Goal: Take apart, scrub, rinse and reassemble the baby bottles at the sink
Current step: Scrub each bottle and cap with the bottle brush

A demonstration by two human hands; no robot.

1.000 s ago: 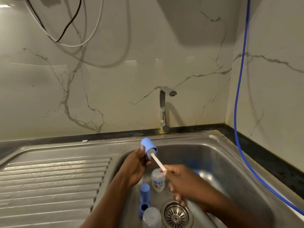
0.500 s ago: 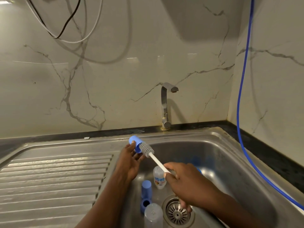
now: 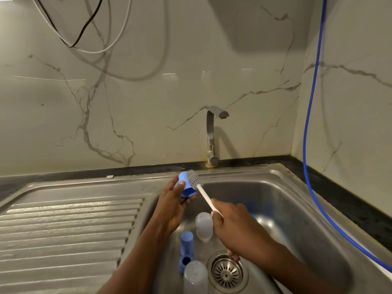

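Centrally, the left hand (image 3: 171, 206) grips a blue cap (image 3: 186, 185) over the sink (image 3: 297, 209); the right hand (image 3: 235, 228) curls round the white handle of a brush (image 3: 204, 195), its bristles against the cap. In the basin lie a clear bottle (image 3: 204, 225), a second bottle (image 3: 195, 276) and a spare cap (image 3: 186, 240).

Brushed steel sink (image 3: 297, 187), glossy marble wall (image 3: 148, 113), matt plastic cap (image 3: 185, 186)

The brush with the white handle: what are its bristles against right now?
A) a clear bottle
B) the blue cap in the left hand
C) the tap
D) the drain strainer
B: the right hand holds the brush with its bristles against the side of the blue cap, which the left hand grips.
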